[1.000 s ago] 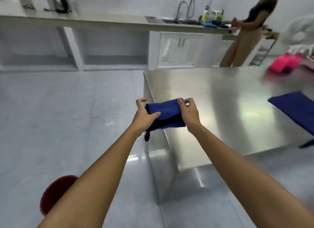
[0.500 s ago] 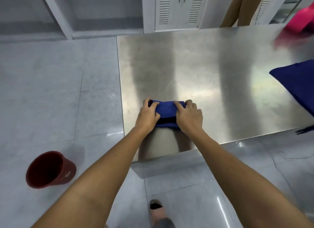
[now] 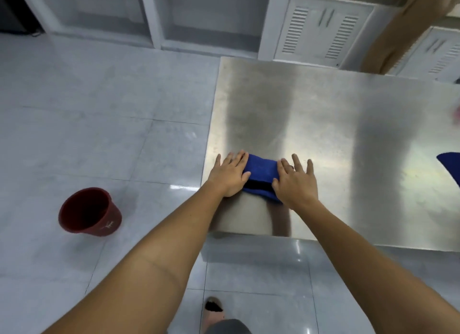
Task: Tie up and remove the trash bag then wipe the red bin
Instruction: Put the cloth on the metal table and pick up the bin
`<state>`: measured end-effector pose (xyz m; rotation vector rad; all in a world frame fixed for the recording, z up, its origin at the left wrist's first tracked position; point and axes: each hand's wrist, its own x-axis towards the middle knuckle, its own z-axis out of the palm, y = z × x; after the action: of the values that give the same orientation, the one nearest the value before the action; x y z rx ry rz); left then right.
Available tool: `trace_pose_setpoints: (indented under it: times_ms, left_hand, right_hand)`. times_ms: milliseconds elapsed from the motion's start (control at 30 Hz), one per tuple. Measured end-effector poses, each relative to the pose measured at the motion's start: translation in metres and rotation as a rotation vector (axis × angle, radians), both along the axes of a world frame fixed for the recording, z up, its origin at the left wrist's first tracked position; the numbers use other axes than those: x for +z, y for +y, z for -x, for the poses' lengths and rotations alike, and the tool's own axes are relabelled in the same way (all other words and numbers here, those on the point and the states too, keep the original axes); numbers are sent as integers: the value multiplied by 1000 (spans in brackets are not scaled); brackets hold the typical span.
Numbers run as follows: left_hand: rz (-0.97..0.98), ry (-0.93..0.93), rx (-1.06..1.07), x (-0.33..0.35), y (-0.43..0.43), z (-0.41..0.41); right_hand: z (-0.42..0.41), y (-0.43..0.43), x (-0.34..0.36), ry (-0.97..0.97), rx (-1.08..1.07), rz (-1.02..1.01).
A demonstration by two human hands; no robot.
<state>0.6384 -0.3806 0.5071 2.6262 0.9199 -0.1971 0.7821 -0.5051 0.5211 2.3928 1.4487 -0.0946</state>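
A folded blue cloth [image 3: 261,170] lies on the steel table [image 3: 323,124] near its front left corner. My left hand [image 3: 230,174] rests flat on the cloth's left end, fingers spread. My right hand [image 3: 295,181] presses flat on its right end, fingers apart. The red bin [image 3: 88,213] lies tipped on the tiled floor to the left, its dark mouth facing up and left, with no bag seen in it. No trash bag is in view.
Another blue cloth [image 3: 450,165] shows at the table's right edge. White cabinets [image 3: 321,27] line the far wall, and a person's leg [image 3: 400,35] stands behind the table. My foot [image 3: 214,308] is on the floor below.
The cloth went from held up in both hands to lying on the table. My fingers have opened and now press flat on it. The view has tilted down and the bin shows more fully.
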Motion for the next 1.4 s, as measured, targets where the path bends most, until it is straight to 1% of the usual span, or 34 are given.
trace_pose_setpoints:
  times_ms: [67,133,233,300,367,567,667,767,833,933,1100,1267,1400]
  left_hand:
    - [22,-25,102,5,9,20]
    - [9,-11,223,10,21,51]
    - [-89,81,322,23,47,119]
    - [-118,110,408,38,66,162]
    - [-155,109,536,61,83,215]
    - [-292,117,834,136,115,367]
    - [-323,92,942,162,123,421]
    - [-346,76,1010,172,128,462]
    - [-347,77,1041,165,131,483]
    - [-294,75,1066,141,137,504]
    - [-186,124,1064,82,166,525]
    - [-85,145,1056,6,221,544]
    - [-18,147,1080,-75,278,559]
  right_hand:
    - [9,14,9,-53,76,-5]
    - [23,36,18,1,103,-38]
    - [64,85,29,94,189,-94]
    - [96,117,39,147,238,-134]
    - [139,152,51,197,321,-177]
    - [279,239,107,311,566,-292]
    - [338,269,130,356,656,-338]
    - [389,289,140,406,712,-349]
    - [417,300,135,429,734,-331]
    - [447,315,116,453,761,-283]
    - [477,356,64,444,774,-157]
    - [496,420,-9,451,769,-32]
    - [509,486,-90,465,739,66]
